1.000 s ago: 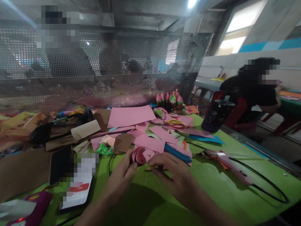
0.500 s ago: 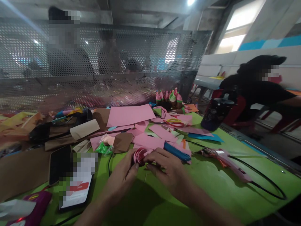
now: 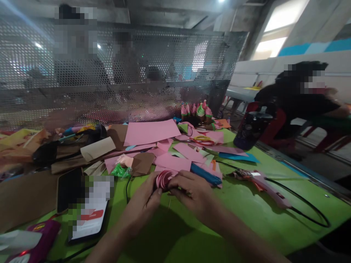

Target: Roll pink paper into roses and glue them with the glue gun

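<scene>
A coil of pink paper strip (image 3: pixel 163 179) is held between my two hands above the front of the green table (image 3: pixel 246 215). My left hand (image 3: pixel 148 193) grips the coil's left side, with the thumb at its lower front. From the right, my right hand (image 3: pixel 192 188) has its fingers pinched at the coil's edge; part of the paper is hidden behind them. Just behind the hands lie pink paper pieces (image 3: pixel 171 163), a brown paper piece (image 3: pixel 143 163) and a blue rolled object (image 3: pixel 205 174).
A pink glue gun (image 3: pixel 270 190) with a black cord lies at right. Yellow-and-red-handled scissors (image 3: pixel 203 140) rest among papers. Several cupcake-like paper crafts (image 3: pixel 201 110) stand at the back. Two phones (image 3: pixel 90 219) lie at left. A dark tumbler (image 3: pixel 253 128) stands at the right edge; a person sits beyond.
The right fingers have shifted slightly at the coil, which shows a little more of its layers. The seated person at right has raised a hand toward the head.
</scene>
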A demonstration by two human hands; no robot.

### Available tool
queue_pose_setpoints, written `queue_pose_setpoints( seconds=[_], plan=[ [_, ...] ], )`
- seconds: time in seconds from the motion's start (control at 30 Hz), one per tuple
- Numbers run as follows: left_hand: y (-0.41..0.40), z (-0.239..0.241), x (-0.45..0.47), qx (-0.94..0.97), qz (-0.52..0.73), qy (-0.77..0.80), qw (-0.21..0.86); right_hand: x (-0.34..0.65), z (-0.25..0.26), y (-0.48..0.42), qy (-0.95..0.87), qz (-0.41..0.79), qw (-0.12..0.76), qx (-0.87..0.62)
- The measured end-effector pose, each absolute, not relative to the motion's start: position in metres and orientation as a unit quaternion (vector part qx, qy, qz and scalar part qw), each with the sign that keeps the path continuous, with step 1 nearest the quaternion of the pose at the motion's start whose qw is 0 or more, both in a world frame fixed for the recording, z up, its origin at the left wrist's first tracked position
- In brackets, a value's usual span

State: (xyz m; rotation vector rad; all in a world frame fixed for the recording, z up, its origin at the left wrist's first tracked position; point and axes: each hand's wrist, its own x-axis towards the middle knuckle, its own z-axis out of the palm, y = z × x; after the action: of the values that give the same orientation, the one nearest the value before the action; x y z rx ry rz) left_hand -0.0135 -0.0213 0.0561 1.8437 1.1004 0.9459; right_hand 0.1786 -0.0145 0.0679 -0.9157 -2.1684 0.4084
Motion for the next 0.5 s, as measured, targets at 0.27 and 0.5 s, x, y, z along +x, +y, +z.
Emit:
queue_pose_setpoints(
  seconds=[0.27, 0.5],
  plan=[
    [-0.021, 0.049, -0.016, 0.711, 0.377, 0.419, 0.42, 0.181, 0.068, -0.015, -0.86, 0.138, 0.346, -0.349],
    [-0.021, 0.042, -0.013, 0.671, 0.394, 0.418, 0.469, 0.184, 0.064, -0.014, -0.869, 0.11, 0.335, -0.348]
  ],
)
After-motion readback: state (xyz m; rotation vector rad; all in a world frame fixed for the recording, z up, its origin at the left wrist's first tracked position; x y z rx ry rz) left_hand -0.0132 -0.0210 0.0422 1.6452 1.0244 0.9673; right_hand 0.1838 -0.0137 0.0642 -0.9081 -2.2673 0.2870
